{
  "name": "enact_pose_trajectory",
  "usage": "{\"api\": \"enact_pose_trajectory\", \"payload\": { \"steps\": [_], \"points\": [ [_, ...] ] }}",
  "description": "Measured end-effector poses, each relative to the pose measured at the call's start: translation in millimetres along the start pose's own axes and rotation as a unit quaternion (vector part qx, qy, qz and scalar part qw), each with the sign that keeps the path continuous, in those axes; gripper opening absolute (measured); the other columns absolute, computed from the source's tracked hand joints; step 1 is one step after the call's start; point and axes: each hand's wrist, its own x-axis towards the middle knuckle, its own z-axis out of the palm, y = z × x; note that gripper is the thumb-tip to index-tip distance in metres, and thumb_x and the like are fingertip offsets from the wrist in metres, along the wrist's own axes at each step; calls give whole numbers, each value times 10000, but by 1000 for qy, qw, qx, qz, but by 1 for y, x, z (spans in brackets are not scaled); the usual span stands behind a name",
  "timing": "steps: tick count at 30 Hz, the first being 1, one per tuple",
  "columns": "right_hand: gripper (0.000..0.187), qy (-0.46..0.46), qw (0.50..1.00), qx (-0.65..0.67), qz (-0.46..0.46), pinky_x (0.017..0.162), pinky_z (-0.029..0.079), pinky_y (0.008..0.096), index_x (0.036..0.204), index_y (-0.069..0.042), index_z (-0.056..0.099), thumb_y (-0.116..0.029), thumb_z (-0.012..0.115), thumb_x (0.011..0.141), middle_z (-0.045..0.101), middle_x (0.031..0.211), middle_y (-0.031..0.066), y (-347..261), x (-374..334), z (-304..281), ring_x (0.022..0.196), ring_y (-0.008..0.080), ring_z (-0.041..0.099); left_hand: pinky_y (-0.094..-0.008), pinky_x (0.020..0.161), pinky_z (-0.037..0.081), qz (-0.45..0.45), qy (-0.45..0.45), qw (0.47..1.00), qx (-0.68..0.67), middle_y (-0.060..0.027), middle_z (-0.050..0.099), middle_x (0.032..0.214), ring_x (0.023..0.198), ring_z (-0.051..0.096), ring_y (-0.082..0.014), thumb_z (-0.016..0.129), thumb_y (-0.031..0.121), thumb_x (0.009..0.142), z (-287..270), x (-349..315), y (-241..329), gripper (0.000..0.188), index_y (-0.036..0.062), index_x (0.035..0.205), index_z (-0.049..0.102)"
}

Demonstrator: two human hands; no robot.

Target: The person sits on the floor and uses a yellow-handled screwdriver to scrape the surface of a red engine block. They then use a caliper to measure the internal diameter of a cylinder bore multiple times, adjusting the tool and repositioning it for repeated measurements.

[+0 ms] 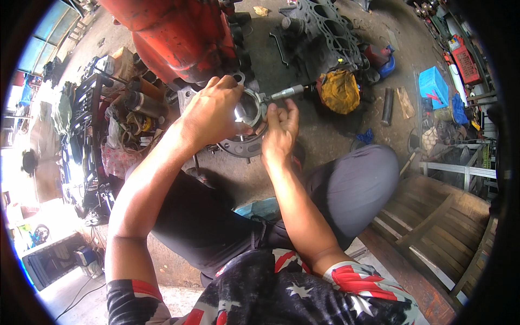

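Note:
A micrometer with a silver barrel point(287, 92) is held over a round metal engine opening, its curved frame point(262, 111) toward the left. My left hand point(211, 111) curls around the frame's far side, thumb below and fingers above; its palm hides part of the grip. Below the barrel, my right hand point(280, 127) has thumb and fingers bent against the frame. Under both hands lies a grey metal flange point(241, 148) with a curved, drilled edge. It adjoins a large red engine housing point(179, 40) just beyond.
A grey engine block point(327, 27) with round bores stands far right, near a bent metal rod point(279, 49) and a yellow cloth point(338, 92). Cluttered parts and a dark canister point(145, 104) stand left. A blue box point(433, 86) and a wooden slatted bench point(433, 227) are right.

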Motion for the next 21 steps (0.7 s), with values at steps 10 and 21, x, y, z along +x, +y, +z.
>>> {"api": "enact_pose_trajectory", "payload": {
  "steps": [10, 21],
  "points": [
    [504, -17, 1000, -3, 10, 663, 429, 207, 1423, 89, 312, -140, 553, 1044, 570, 851, 20, -1, 2, 0, 747, 66, 519, -416, 1101, 424, -7, -6, 1000, -2, -203, 565, 1332, 1259, 538, -358, 907, 305, 652, 0, 0, 1, 831, -52, 1327, 578],
    [505, -29, 999, -3, 35, 799, 469, 240, 1432, 85, 313, -94, 560, 1029, 640, 1051, 107, -7, 15, 1, 923, 113, 575, -419, 1098, 432, -7, -5, 1000, 2, -200, 562, 1340, 1274, 528, -357, 901, 292, 659, 0, -1, 1, 812, -41, 1329, 584]
  ]
}}
